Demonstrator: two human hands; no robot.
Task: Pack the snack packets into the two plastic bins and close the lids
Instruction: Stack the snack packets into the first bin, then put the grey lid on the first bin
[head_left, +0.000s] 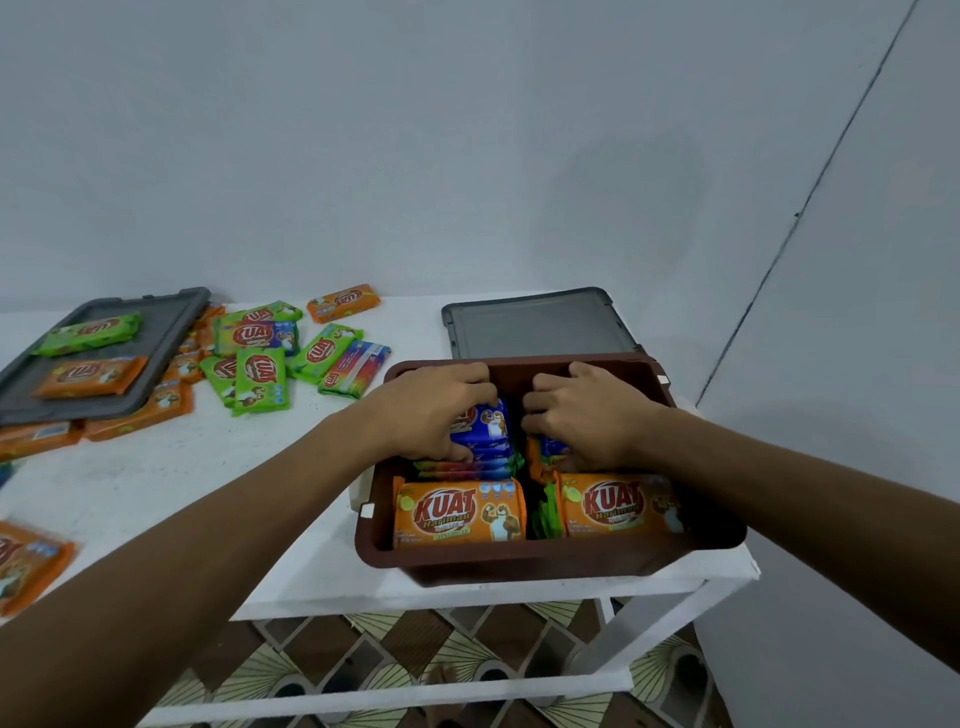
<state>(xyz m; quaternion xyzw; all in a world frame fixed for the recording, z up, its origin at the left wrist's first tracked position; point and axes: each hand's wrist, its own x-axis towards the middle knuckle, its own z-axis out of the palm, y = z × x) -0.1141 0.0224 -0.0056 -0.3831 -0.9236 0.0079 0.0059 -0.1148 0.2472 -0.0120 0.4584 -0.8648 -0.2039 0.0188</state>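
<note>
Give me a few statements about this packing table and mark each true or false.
The left hand and right hand both reach inside the brown rectangular plastic bin. True.
The bare grey plastic lid is shut on the bin. False: it lies on the white table behind the bin.
The other grey lid, at left, carries a green snack packet and an orange snack packet. True.
Every packet is packed. False: loose packets lie on the table.
The left hand grips a blue snack packet. True.

"KUAT Harimau" on orange packets (460, 512)
</note>
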